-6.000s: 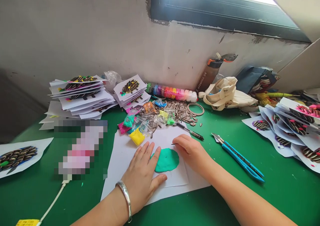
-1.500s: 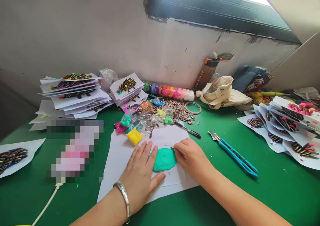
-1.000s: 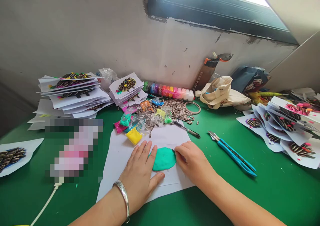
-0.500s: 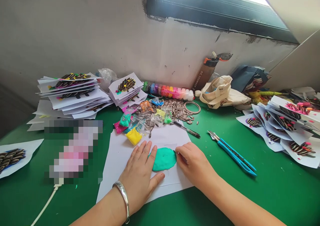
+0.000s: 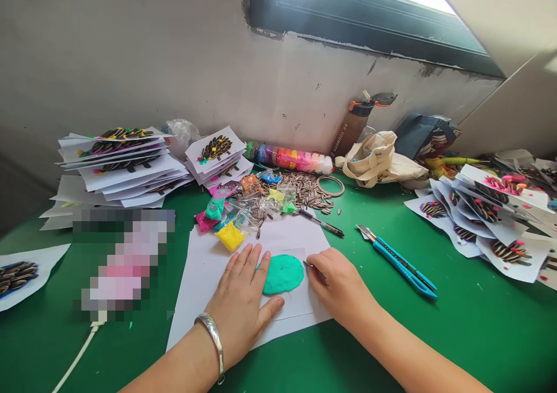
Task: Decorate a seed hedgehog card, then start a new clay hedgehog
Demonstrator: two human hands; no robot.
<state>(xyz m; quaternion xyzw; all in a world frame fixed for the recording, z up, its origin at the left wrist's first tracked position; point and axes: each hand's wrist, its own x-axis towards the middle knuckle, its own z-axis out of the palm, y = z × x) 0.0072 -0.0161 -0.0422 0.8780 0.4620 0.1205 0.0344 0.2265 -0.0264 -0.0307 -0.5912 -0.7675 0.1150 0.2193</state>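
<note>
My left hand point(image 5: 243, 300) lies flat on the white paper point(image 5: 187, 300) with its fingers spread, the index finger and thumb beside a flattened oval of turquoise clay point(image 5: 284, 274). Faint pencil lines show below the clay's lower edge. To the right of the oval, my right hand point(image 5: 337, 282) is closed in a pinch. From its fingertips pokes a small dark tip, apparently a sunflower seed point(image 5: 307, 264); most of it is hidden by the fingers. The tip is just clear of the clay's right edge.
Behind the paper lie bagged clay, including a yellow packet point(image 5: 230, 236), a heap of sunflower seeds point(image 5: 304, 188) and a black pen point(image 5: 322, 223). A blue utility knife point(image 5: 398, 262) has its blade out at right. Stacks of seed pictures point(image 5: 124, 172) stand left and right point(image 5: 483, 207).
My right hand has drawn back slightly from the clay's edge, leaving a narrow gap. My left hand stays in place on the paper. The whole view has shifted a little.
</note>
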